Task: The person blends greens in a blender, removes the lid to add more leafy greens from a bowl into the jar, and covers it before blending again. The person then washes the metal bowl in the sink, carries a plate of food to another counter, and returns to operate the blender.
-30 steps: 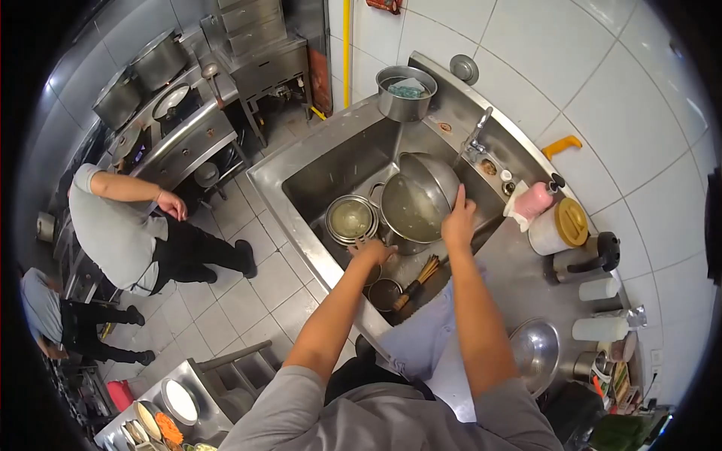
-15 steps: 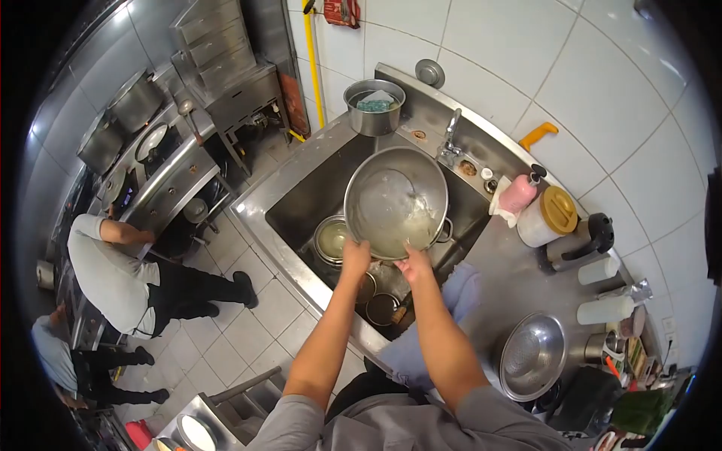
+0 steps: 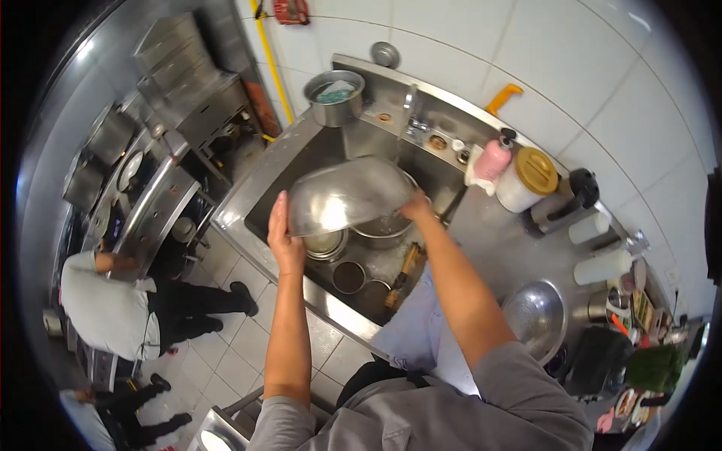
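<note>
A large steel bowl (image 3: 350,192) is tipped on its side above the sink (image 3: 286,177), its rounded outside showing. My left hand (image 3: 283,237) presses against its left rim with fingers stretched along the side. At the right rim, my right hand (image 3: 413,207) grips the edge. Below the bowl, partly hidden by it, stands a steel pot (image 3: 380,239). Left of the pot are stacked smaller bowls (image 3: 325,245). Small dark round containers (image 3: 348,277) and a wooden-handled brush (image 3: 406,267) lie near the sink's front. The faucet (image 3: 411,101) appears to be running behind the bowl.
A steel pot with a green cloth (image 3: 334,98) stands on the back-left corner. Along the right counter are a pink pump bottle (image 3: 493,159), a yellow-lidded tub (image 3: 531,177) and a colander (image 3: 535,316). A bluish cloth (image 3: 414,319) hangs over the front edge. Co-workers (image 3: 109,304) stand left.
The bowl has turned from facing up to tipped over, with its outside now showing. My left hand moved left to the rim's side; my right hand moved up along the right rim.
</note>
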`<action>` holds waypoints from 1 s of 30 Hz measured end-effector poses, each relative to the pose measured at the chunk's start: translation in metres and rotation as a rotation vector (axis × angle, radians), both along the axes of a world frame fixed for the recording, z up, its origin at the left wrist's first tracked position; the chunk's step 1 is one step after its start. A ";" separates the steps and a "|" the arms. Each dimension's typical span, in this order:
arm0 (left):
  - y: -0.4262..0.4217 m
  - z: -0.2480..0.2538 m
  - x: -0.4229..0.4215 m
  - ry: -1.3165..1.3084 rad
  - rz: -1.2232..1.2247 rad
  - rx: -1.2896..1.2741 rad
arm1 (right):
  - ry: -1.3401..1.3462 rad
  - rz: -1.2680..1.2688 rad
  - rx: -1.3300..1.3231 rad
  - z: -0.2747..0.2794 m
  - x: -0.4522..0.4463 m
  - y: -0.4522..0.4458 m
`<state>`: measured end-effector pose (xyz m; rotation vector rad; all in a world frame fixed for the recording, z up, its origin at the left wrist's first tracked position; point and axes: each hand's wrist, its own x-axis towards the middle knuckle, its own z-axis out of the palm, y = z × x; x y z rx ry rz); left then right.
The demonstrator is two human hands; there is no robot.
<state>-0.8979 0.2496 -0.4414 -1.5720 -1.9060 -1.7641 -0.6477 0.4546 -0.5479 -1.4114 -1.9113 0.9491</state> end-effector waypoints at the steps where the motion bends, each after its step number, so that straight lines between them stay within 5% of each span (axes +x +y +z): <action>1: -0.003 0.000 0.011 -0.103 0.028 0.021 | -0.343 -0.007 -0.035 0.035 -0.008 -0.012; 2: -0.007 -0.001 0.025 -0.208 0.048 0.038 | -0.214 0.000 -0.063 0.044 -0.007 -0.034; 4: -0.009 -0.094 -0.002 -0.421 0.072 -0.151 | -0.423 0.100 0.018 0.031 -0.007 -0.059; 6: -0.014 -0.102 0.023 -1.032 -0.039 -0.035 | -0.477 0.208 -0.080 0.010 -0.007 -0.081; 8: -0.024 -0.073 0.058 -1.263 0.008 -0.117 | -0.081 0.388 -0.209 -0.013 0.003 -0.104; 9: -0.025 -0.094 0.055 -1.345 -0.103 -0.105 | -0.103 0.379 -0.539 0.035 0.012 -0.120; 13: -0.022 -0.135 0.067 -1.822 -0.436 -0.186 | 0.317 0.260 -0.487 0.089 0.039 -0.159; 17: -0.028 -0.110 0.127 -1.795 -0.771 -0.229 | 0.512 0.011 -0.536 0.123 0.063 -0.184; 20: -0.034 -0.086 0.149 -1.746 -0.670 -0.387 | 0.432 -0.078 -0.238 0.089 0.085 -0.179; 22: -0.038 -0.073 0.142 -1.615 -0.532 -0.255 | 0.253 0.005 -0.263 0.114 0.117 -0.179; 24: -0.042 -0.040 0.129 -1.359 -0.375 -0.085 | 0.252 -0.100 -0.141 0.129 0.130 -0.191; 26: -0.062 -0.007 0.102 -1.176 -0.340 -0.175 | 0.275 -0.056 -0.074 0.136 0.140 -0.203; 28: -0.083 -0.002 0.078 -0.694 -0.301 -0.231 | 0.300 -0.033 0.006 0.146 0.149 -0.221; 30: -0.114 0.001 0.079 -0.591 -0.283 -0.168 | 0.292 -0.014 0.054 0.157 0.153 -0.245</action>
